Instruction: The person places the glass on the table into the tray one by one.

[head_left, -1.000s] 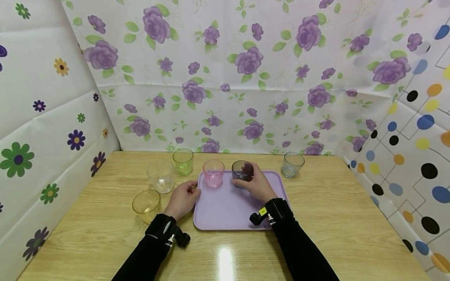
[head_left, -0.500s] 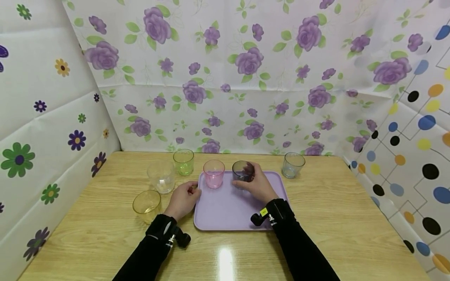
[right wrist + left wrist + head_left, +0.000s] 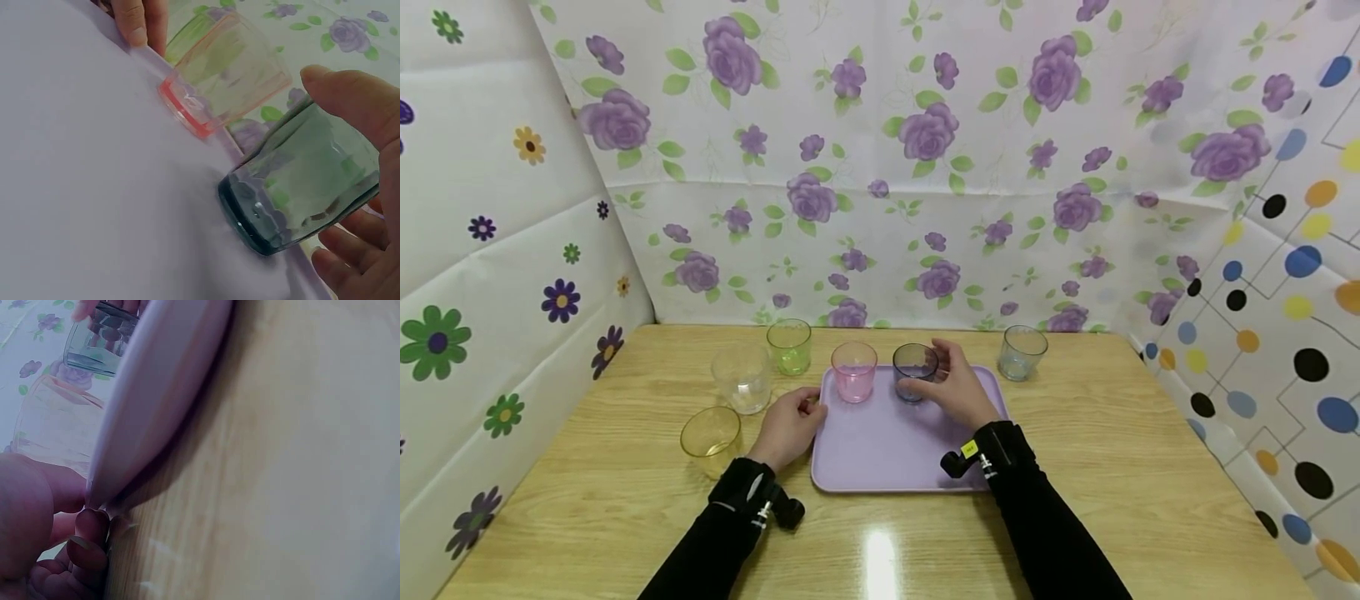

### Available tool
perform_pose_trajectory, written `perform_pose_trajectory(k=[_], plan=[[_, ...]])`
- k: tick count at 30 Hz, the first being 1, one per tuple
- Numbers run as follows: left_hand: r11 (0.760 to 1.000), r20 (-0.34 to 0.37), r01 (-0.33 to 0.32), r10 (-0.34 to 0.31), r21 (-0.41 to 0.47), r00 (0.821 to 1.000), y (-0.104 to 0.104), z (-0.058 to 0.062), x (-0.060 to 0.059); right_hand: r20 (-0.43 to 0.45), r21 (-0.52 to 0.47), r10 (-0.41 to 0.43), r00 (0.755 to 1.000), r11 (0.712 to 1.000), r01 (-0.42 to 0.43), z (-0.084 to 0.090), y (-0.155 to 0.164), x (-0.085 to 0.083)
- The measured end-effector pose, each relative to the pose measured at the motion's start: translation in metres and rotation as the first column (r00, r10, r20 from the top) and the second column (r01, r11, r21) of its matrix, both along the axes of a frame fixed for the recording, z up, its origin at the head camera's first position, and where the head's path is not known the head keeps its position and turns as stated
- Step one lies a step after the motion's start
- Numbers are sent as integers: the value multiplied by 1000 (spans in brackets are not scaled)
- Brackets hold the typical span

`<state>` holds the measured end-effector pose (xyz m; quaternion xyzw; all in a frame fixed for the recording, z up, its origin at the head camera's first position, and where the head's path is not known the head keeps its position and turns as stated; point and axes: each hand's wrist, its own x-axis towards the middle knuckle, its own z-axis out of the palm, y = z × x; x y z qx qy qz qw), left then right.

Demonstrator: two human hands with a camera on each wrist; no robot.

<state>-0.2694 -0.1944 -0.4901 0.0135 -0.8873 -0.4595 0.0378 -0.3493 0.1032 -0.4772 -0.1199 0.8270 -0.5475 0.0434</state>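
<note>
A lilac tray (image 3: pixel 891 450) lies on the table, and my left hand (image 3: pixel 788 427) pinches its left edge between thumb and fingers, as the left wrist view shows up close. On the tray's back part stands a dark grey glass (image 3: pixel 908 371), upright. My right hand (image 3: pixel 958 390) is around its right side; thumb and fingers are spread, with a gap between the fingers and the glass. In the right wrist view the thumb (image 3: pixel 350 94) stands off the glass wall. To the left, a pink glass (image 3: pixel 853 375) stands upright at the tray's back left.
Left of the tray stand a green glass (image 3: pixel 790 348), a clear glass (image 3: pixel 743 382) and a yellow glass (image 3: pixel 711 437). A pale blue glass (image 3: pixel 1022 354) is at the back right. Patterned sheets (image 3: pixel 880 150) rise behind the wooden table (image 3: pixel 1112 467) and at both sides.
My right hand has loosened its fingers from the dark grey glass and shifted slightly right. The glass stays on the tray. My left hand has kept its place at the tray's edge.
</note>
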Motion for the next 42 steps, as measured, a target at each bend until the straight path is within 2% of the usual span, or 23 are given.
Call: perform_pose_trajectory(k=[13,35,42], plan=[[1000,-5,3,-3,-5,1000,-1,1,1,-22,-19,-24,999,1000,24,11,11,1],[1000,-7,3,-3,-2,1000,-1,-1,0,-76,-105,1,997,994,-9,29,26,4],[1000,-7,1,-1,2,1000,-1,-1,0,-97,-130,-28,995,991,15,32,32,1]])
